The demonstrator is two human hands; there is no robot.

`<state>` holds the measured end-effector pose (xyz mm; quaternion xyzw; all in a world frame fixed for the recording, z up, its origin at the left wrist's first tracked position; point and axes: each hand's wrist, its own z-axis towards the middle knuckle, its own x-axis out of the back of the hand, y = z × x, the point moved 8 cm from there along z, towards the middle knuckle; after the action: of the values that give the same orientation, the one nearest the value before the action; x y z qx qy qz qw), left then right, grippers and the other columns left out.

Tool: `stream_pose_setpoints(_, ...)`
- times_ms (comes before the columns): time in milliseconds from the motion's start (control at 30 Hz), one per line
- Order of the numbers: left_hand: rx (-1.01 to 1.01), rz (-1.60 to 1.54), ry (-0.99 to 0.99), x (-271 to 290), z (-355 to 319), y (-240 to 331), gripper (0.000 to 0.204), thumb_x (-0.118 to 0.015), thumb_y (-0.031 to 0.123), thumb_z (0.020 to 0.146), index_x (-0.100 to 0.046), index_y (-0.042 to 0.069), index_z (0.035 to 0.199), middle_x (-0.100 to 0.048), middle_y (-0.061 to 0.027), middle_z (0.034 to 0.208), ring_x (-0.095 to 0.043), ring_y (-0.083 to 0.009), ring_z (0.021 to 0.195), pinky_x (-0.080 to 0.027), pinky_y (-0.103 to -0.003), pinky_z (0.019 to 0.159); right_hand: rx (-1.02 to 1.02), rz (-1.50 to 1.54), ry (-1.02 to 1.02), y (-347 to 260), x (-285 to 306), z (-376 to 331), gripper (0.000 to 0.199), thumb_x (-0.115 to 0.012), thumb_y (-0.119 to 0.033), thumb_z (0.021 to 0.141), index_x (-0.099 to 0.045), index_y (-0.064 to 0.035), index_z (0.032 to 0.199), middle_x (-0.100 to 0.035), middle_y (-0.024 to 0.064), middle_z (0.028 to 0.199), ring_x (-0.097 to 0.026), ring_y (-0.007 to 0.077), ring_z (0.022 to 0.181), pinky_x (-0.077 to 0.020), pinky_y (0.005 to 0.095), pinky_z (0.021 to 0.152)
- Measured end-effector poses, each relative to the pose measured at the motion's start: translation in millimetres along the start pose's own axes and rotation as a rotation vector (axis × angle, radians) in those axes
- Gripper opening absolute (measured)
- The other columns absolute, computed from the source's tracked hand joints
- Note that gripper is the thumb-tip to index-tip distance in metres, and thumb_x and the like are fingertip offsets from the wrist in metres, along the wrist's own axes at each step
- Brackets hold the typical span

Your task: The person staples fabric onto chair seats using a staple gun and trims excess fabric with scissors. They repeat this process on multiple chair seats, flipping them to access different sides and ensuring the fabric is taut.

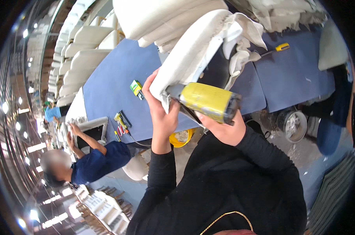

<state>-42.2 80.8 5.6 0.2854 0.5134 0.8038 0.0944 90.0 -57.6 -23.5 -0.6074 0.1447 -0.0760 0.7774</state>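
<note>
Evidently, right hand [226, 130] clasps yellow tool [206, 100], its long axis pointing left toward near end of white padded piece [185, 56], gripped by left hand [163, 117].

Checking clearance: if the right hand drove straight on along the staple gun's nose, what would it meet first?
Likely the near end of the cream fabric-covered panel, beside the left hand. The right hand leads with the yellow staple gun; depth is unclear, so the nose may be touching.
</note>
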Motion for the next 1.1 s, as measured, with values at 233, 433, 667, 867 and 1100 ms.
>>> stream_pose_setpoints(233,0.039,-0.097,0.026,13,-17,-8,0.082,-0.077,0.002,0.093,-0.031,0.003,0.161,-0.042,-0.0182,0.163,-0.044,-0.0296,0.151,-0.035,-0.045,0.126,-0.406,0.263,0.015,49,60,-2,0.044,-0.083,-0.021,0.098,-0.068,0.0013,0.133,-0.074,0.0090,0.118,-0.069,0.0152,0.108,-0.0556,0.0341,0.095)
stream_pose_setpoints(433,0.138,-0.189,0.107,24,-28,-14,0.080,-0.080,0.010,0.092,-0.038,0.003,0.160,-0.049,-0.0129,0.153,-0.051,-0.0256,0.143,-0.041,-0.041,0.121,-0.425,-0.789,0.328,202,233,-60,0.064,-0.074,-0.010,0.087,-0.062,-0.0041,0.150,-0.079,0.0192,0.121,-0.076,0.0322,0.113,-0.0563,0.0410,0.100)
stream_pose_setpoints(667,-0.018,-0.224,-0.109,-15,-26,-1,0.095,-0.088,0.017,0.086,-0.032,0.002,0.161,-0.038,-0.0229,0.167,-0.039,-0.0356,0.157,-0.033,-0.049,0.128,-0.316,-0.496,0.442,253,310,-76,0.061,-0.068,-0.017,0.101,-0.054,-0.0027,0.159,-0.060,0.0190,0.158,-0.060,0.0325,0.143,-0.0442,0.0430,0.120)
stream_pose_setpoints(867,0.100,-0.600,-0.470,-124,-46,-53,0.073,-0.052,0.059,0.110,-0.055,0.002,0.155,-0.051,-0.0258,0.163,-0.043,-0.0371,0.156,-0.030,-0.047,0.129,-0.062,0.175,0.409,40,203,15,0.089,-0.049,-0.061,0.108,-0.023,-0.0074,0.174,-0.031,0.0198,0.176,-0.037,0.0325,0.158,-0.0297,0.0426,0.128)
stream_pose_setpoints(1100,1.131,-0.494,-0.511,-196,-121,-293,0.071,-0.051,0.052,0.113,-0.050,-0.002,0.160,-0.062,-0.0194,0.154,-0.062,-0.0273,0.137,-0.046,-0.036,0.117,-0.390,0.094,0.659,44,286,-68,0.110,-0.073,-0.057,0.097,-0.015,-0.0083,0.176,-0.037,0.0243,0.170,-0.041,0.0339,0.154,-0.0361,0.0405,0.124)
